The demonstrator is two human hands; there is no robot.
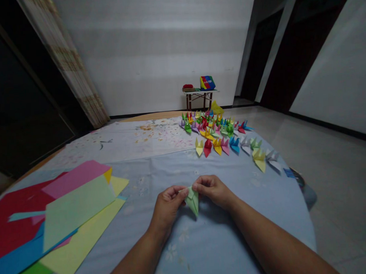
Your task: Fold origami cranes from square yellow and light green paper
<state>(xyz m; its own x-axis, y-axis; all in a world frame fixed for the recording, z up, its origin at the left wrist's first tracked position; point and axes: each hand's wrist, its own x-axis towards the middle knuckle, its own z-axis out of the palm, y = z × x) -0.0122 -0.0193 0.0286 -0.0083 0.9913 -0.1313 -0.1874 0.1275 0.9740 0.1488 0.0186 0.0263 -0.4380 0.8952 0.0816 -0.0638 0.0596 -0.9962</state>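
Between my two hands is a pale green folded paper (192, 202), a narrow origami shape with its point toward me. My left hand (169, 201) pinches its upper left corner between thumb and fingers. At the upper right corner, my right hand (212, 188) pinches it the same way. The paper is held just over the blue cloth, near the middle of the table. Fingers partly cover its top edge.
Coloured paper sheets (79, 203) lie in a loose pile on the left. Several folded paper cranes (217, 146) stand in rows at the back right of the round table, on the blue tablecloth (160, 167). A small stand (199, 92) holding a colourful bag (207, 83) is by the wall.
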